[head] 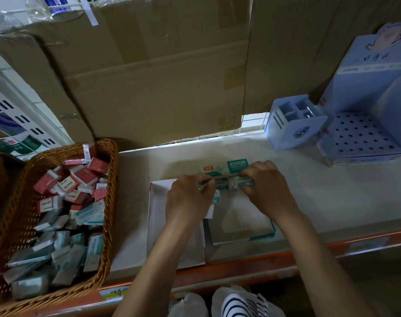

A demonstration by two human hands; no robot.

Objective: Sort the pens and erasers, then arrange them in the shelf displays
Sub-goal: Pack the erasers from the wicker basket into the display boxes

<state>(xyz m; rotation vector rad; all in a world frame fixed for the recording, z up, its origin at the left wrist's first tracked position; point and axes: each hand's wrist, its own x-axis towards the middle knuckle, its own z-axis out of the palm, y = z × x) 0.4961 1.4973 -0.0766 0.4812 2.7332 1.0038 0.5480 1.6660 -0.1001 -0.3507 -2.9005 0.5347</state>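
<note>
The person stands before a white shelf [309,193] with an orange front edge, and both hands are busy in the middle of it. The left hand [190,197] and the right hand [265,188] each have their fingers curled around one end of a small bundle of pens [227,181], which lies level between them just above the shelf. The bundle is blurred, so I cannot tell how many pieces are in it. Under the left hand there is an open white box [158,202], and just beside it, under the right wrist, a second flat box with teal edges [240,225]. Behind the hands a teal and white card [231,166] lies flat on the shelf. At the left end stands a wicker basket [112,179], full of erasers in a loose heap: the red packs [76,183] lie mostly at the far side and the teal packs [89,213] nearer to the person. At the right, well apart from the hands, a light blue holder with compartments [293,126] stands upright, touching a blue display stand [364,136] whose base has rows of round holes. Large cardboard boxes [149,76] fill the back of the shelf.
</note>
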